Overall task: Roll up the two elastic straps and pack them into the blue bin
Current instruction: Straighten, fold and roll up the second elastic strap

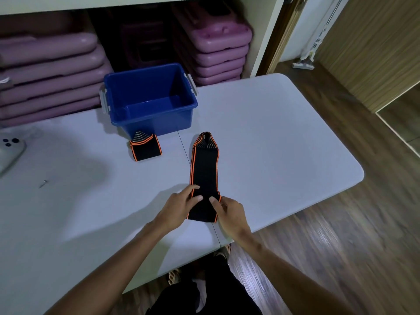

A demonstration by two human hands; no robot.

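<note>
A black elastic strap with orange edges [204, 169] lies stretched out on the white table, its far end pointing at the blue bin [156, 123]. My left hand [179, 206] and my right hand [228, 212] both pinch the strap's near end, where it is folded over into a flat wad. A second strap [145, 147], folded into a compact bundle, sits just in front of the bin's near wall. The bin is open and nothing shows inside it.
The white table [272, 144] ends close on the right and near side, with wooden floor beyond. A white phone [10, 148] lies at the table's left edge. Stacked purple plastic cases [218, 53] fill the shelf behind the bin.
</note>
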